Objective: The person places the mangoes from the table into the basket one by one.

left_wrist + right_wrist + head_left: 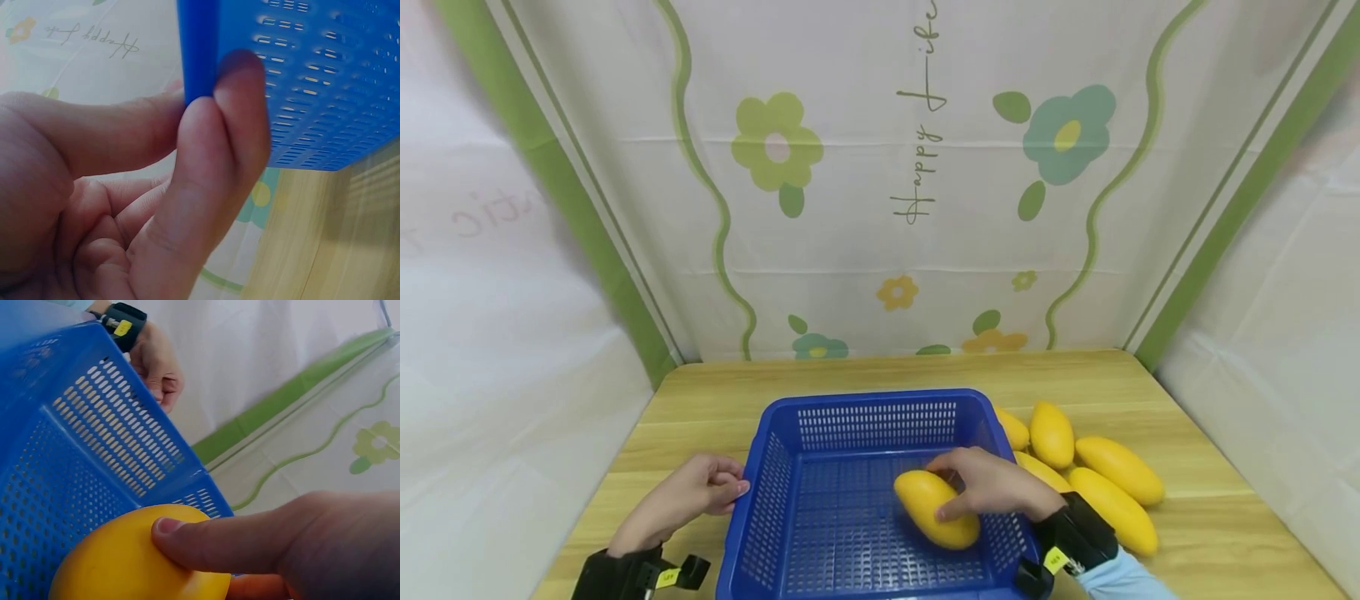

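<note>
A blue perforated plastic basket (pixel 850 398) stands on the wooden table. My left hand (pixel 703 492) pinches its left rim between thumb and fingers; the left wrist view shows the blue rim (pixel 199 50) caught between them. Inside the basket, toward its right side, my right hand (pixel 981 483) grips a yellow mango (pixel 936 510) from above. In the right wrist view the thumb presses on the mango (pixel 131 556), while the other fingers are mostly hidden. Whether the mango touches the basket floor I cannot tell.
Several more mangoes (pixel 1116 504) lie on the wooden table (pixel 1210 533) to the right of the basket, some partly hidden behind its rim and my right arm. A white patterned cloth (pixel 865 183) hangs behind the table, with white sheets (pixel 520 350) at the sides.
</note>
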A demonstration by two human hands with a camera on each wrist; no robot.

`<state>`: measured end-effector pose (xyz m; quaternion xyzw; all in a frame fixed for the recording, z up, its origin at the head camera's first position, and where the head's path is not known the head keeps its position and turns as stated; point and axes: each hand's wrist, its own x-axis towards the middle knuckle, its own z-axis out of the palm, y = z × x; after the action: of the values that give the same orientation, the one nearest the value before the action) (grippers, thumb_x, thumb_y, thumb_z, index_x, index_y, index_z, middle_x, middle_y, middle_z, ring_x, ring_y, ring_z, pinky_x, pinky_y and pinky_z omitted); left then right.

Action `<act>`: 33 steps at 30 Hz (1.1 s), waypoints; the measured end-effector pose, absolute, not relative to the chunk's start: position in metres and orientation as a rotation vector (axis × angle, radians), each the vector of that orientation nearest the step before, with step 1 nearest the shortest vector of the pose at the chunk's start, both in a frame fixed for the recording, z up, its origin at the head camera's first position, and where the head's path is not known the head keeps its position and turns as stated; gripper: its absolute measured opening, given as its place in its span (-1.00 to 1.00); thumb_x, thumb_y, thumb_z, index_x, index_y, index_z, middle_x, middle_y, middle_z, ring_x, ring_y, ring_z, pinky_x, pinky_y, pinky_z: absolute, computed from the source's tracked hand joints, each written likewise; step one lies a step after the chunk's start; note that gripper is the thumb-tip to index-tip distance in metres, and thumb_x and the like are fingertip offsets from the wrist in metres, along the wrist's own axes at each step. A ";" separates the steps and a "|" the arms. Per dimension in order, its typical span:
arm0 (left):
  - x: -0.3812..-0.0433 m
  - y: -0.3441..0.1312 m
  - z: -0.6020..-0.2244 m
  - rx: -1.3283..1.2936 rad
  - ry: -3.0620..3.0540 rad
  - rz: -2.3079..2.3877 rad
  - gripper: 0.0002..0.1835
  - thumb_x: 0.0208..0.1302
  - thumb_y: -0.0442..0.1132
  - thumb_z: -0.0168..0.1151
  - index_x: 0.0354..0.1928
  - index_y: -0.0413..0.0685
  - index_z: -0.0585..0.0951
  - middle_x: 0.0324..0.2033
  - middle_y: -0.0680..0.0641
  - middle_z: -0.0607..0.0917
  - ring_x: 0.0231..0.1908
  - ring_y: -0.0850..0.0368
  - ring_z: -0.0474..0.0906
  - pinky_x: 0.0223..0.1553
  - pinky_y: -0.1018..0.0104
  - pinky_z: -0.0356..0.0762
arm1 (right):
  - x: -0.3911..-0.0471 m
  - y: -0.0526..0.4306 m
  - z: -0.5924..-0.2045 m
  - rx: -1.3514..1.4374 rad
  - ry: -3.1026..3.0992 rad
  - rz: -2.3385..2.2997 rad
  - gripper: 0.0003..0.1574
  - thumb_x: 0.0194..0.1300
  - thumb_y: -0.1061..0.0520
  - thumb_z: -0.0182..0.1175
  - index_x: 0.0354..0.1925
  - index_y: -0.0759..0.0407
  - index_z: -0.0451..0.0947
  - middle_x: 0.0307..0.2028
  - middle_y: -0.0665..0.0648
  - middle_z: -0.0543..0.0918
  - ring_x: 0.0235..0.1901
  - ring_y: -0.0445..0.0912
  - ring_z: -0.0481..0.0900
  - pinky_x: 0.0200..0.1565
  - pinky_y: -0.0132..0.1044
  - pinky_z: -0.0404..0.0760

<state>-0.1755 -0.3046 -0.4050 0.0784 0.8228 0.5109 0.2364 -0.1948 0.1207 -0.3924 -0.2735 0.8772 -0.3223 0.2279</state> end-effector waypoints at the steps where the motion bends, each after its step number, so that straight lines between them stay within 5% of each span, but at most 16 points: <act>1: -0.175 -0.305 -0.405 0.220 2.255 1.401 -0.62 0.44 -0.27 0.18 0.06 -0.54 0.49 -0.46 -0.02 0.60 -0.18 0.09 0.67 -0.09 0.11 0.73 | -0.195 0.119 -0.392 -0.750 2.420 -0.863 -0.36 0.08 0.02 0.50 0.13 0.16 0.62 -0.11 -0.04 0.71 -0.15 -0.15 0.58 -0.05 -0.16 0.63; 7: -0.176 -0.306 -0.407 0.214 2.258 1.393 -0.65 0.44 -0.25 0.19 0.01 -0.48 0.51 -0.48 0.01 0.56 -0.16 0.10 0.65 -0.07 0.11 0.72 | -0.194 0.111 -0.391 -0.784 2.422 -0.721 -0.35 0.07 -0.02 0.51 0.12 0.14 0.63 -0.18 -0.10 0.69 -0.21 -0.26 0.52 -0.13 -0.32 0.55; 33: -0.178 -0.307 -0.410 0.238 2.237 1.428 -0.74 0.45 -0.31 0.15 -0.04 -0.45 0.55 -0.48 -0.01 0.62 -0.18 0.07 0.69 -0.07 0.07 0.72 | -0.197 0.104 -0.390 -0.696 2.320 -0.573 -0.46 0.06 0.07 0.52 0.05 0.03 0.66 -0.20 -0.14 0.68 -0.20 -0.26 0.55 -0.07 -0.27 0.59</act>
<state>-0.1785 -0.3066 -0.4104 0.0868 0.8158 0.5207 0.2363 -0.1967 0.1042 -0.3903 -0.2647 0.8829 -0.2180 0.3206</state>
